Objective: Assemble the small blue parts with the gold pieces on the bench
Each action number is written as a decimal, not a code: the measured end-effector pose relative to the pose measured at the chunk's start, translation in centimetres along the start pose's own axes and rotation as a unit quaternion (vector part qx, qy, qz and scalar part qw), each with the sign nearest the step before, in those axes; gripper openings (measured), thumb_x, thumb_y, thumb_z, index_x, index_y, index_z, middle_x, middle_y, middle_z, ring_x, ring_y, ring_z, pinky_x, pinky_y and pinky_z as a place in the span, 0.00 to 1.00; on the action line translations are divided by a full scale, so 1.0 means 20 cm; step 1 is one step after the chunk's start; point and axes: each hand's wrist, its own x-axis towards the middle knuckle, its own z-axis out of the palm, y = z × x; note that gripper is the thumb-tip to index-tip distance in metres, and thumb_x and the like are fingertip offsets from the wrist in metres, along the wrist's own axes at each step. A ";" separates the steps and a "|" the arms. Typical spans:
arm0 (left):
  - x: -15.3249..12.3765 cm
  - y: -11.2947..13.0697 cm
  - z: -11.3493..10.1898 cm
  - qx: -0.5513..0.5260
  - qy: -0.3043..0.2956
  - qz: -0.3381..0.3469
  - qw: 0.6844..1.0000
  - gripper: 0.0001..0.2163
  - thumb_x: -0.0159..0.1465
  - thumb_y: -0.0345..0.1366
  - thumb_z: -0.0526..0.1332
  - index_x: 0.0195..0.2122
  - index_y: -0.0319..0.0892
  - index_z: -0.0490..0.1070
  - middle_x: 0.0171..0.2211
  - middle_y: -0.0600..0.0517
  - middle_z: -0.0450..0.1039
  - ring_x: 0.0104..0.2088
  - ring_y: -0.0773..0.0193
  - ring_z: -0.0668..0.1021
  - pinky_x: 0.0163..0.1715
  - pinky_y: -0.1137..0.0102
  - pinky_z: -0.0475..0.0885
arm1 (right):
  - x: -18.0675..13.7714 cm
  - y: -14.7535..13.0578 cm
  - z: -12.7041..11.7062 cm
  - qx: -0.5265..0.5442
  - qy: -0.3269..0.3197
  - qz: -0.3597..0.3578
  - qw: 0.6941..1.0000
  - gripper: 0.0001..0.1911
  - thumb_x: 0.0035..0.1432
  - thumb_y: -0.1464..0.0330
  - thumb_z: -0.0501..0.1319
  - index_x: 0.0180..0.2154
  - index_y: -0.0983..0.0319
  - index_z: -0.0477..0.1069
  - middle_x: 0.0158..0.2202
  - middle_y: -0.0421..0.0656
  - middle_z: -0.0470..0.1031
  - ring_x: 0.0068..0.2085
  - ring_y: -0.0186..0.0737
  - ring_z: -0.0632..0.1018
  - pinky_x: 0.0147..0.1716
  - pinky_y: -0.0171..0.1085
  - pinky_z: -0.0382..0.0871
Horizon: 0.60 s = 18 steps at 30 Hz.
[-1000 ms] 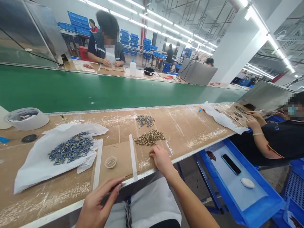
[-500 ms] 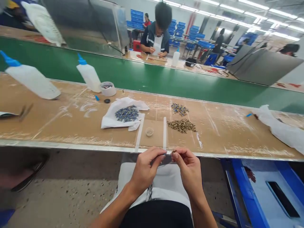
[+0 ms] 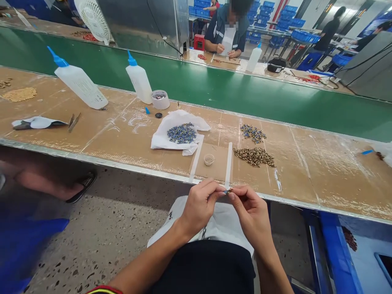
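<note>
My left hand (image 3: 200, 204) and my right hand (image 3: 249, 208) meet over my lap, just below the bench edge. Both pinch one tiny blue and gold part (image 3: 228, 190) between their fingertips. On the brown bench (image 3: 107, 139) ahead lie a heap of gold parts (image 3: 254, 156), a smaller heap of blue-gold parts (image 3: 252, 132), and several blue parts (image 3: 181, 133) on a white sheet (image 3: 162, 141). A small round cup (image 3: 209, 159) sits between two white strips (image 3: 228, 165).
Two white squeeze bottles (image 3: 80, 85) with blue tips and a small round white tub (image 3: 160, 99) stand at the bench's back. A green conveyor belt (image 3: 245, 98) runs behind. A person works across it. A blue tray (image 3: 352, 249) sits low right. Someone's sandalled foot (image 3: 61, 185) is at left.
My right hand left the gold heap and came back to my lap. My left hand closed in, and both now pinch a small part. The view swung left and down.
</note>
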 end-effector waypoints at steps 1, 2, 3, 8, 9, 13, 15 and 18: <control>0.00 -0.01 0.00 0.022 0.003 0.014 1.000 0.09 0.69 0.31 0.56 0.33 0.40 0.74 0.30 0.50 0.73 0.31 0.66 0.75 0.33 0.72 0.70 | 0.01 0.00 -0.01 -0.012 -0.008 -0.005 1.000 0.05 0.62 0.65 0.63 0.35 0.60 0.72 0.32 0.41 0.72 0.35 0.37 0.74 0.36 0.35 0.70; 0.01 -0.01 -0.01 0.044 0.004 0.031 0.999 0.09 0.69 0.31 0.56 0.33 0.40 0.73 0.29 0.51 0.73 0.31 0.66 0.75 0.33 0.72 0.69 | 0.01 0.00 -0.01 -0.021 -0.016 -0.010 1.000 0.05 0.62 0.66 0.63 0.34 0.60 0.72 0.31 0.41 0.71 0.34 0.37 0.73 0.35 0.35 0.69; 0.01 -0.02 -0.02 0.064 0.002 0.050 0.997 0.09 0.69 0.31 0.56 0.32 0.40 0.73 0.28 0.51 0.72 0.30 0.66 0.74 0.32 0.73 0.69 | 0.02 0.00 -0.01 -0.028 -0.024 -0.014 0.999 0.06 0.63 0.66 0.62 0.34 0.60 0.71 0.31 0.40 0.69 0.33 0.36 0.72 0.34 0.35 0.68; 0.06 -0.03 -0.09 0.084 -0.054 0.086 0.991 0.08 0.68 0.27 0.55 0.32 0.39 0.71 0.26 0.53 0.70 0.27 0.68 0.73 0.29 0.75 0.66 | 0.07 -0.03 -0.01 -0.033 -0.081 -0.038 0.995 0.07 0.65 0.69 0.60 0.32 0.60 0.67 0.29 0.39 0.65 0.31 0.35 0.68 0.29 0.33 0.64; 0.07 -0.03 -0.10 0.079 -0.064 0.080 0.992 0.08 0.68 0.27 0.55 0.32 0.39 0.70 0.26 0.53 0.70 0.27 0.68 0.73 0.28 0.75 0.66 | 0.08 -0.03 -0.01 -0.037 -0.087 -0.041 0.995 0.08 0.65 0.69 0.59 0.31 0.60 0.66 0.29 0.38 0.64 0.30 0.34 0.68 0.29 0.33 0.63; 0.08 -0.03 -0.11 0.084 -0.071 0.044 0.993 0.08 0.67 0.27 0.54 0.31 0.40 0.69 0.25 0.54 0.71 0.26 0.68 0.73 0.27 0.74 0.65 | 0.12 -0.03 0.00 -0.088 -0.093 -0.048 0.991 0.10 0.65 0.71 0.58 0.30 0.60 0.63 0.28 0.38 0.63 0.29 0.33 0.67 0.30 0.34 0.62; 0.09 -0.05 -0.09 0.084 -0.066 0.026 0.994 0.08 0.66 0.26 0.54 0.30 0.40 0.68 0.25 0.54 0.71 0.25 0.68 0.73 0.26 0.74 0.65 | 0.13 -0.02 0.02 -0.110 -0.094 -0.044 0.989 0.10 0.65 0.71 0.58 0.29 0.60 0.63 0.27 0.38 0.63 0.29 0.34 0.67 0.30 0.34 0.62; 0.08 -0.07 -0.06 0.073 -0.055 0.002 0.996 0.08 0.66 0.25 0.54 0.30 0.40 0.67 0.25 0.53 0.72 0.25 0.69 0.74 0.26 0.75 0.65 | 0.14 0.00 0.05 -0.091 -0.079 -0.022 0.992 0.10 0.65 0.70 0.58 0.30 0.60 0.64 0.28 0.38 0.63 0.29 0.34 0.66 0.29 0.34 0.62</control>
